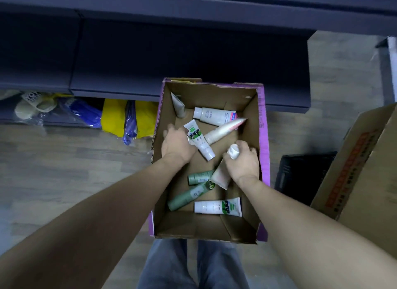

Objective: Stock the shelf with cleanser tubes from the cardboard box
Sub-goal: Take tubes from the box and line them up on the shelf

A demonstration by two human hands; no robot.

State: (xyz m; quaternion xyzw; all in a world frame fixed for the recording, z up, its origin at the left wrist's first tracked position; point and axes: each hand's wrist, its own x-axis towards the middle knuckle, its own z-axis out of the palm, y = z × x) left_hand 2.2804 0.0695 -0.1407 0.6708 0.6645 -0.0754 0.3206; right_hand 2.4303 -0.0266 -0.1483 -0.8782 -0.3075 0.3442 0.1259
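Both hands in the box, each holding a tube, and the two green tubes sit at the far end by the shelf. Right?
Not quite. The head view shows the green tubes near the person's end of the box, not the far end. The left hand and right hand each do hold a tube.

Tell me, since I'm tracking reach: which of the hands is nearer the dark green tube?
Right. The right hand grips a pale tube just beside the dark green tube; the left hand sits farther up the cardboard box.

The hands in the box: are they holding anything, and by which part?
Yes. The left hand grips a white tube with a cow picture near its flat crimped end. The right hand grips a pinkish-white tube just below its white cap.
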